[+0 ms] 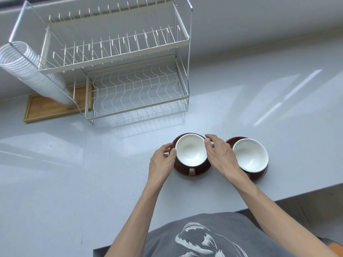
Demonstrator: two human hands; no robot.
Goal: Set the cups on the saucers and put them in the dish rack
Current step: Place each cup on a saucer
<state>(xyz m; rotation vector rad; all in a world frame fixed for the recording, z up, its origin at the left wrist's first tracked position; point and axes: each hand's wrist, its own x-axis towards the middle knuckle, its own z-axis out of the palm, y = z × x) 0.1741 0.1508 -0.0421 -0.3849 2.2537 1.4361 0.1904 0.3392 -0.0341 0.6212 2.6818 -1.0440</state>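
Fingertips (173, 150) of the L hand (163, 160) rest against the left rim of the nearer-left cup (191, 150); fingers curled, thumb apart, a loose half-open grasp. R hand (219, 154) reaches across the cup's right side, index and thumb at the rim near the top right, remaining fingers spread over the edge; whether they actually pinch the rim cannot be told. Both hands thus flank one cup w/o lifting it.

Cup: white inside, brown outside, upright, seated on a brown saucer (185, 170), handle toward the person. Just beside it, to the right, a second cup (250, 154) sits upright on its own saucer (259, 176); R wrist partly covers its left edge. Both sets stand on the grey counter (74, 173), near its front edge.

Dish rack (130, 80), two-tier wire, stands farther back and left, well apart from the cups. Behind its left end: stack of white disposable cups (27, 71) leaning over a wooden tray (48, 108).
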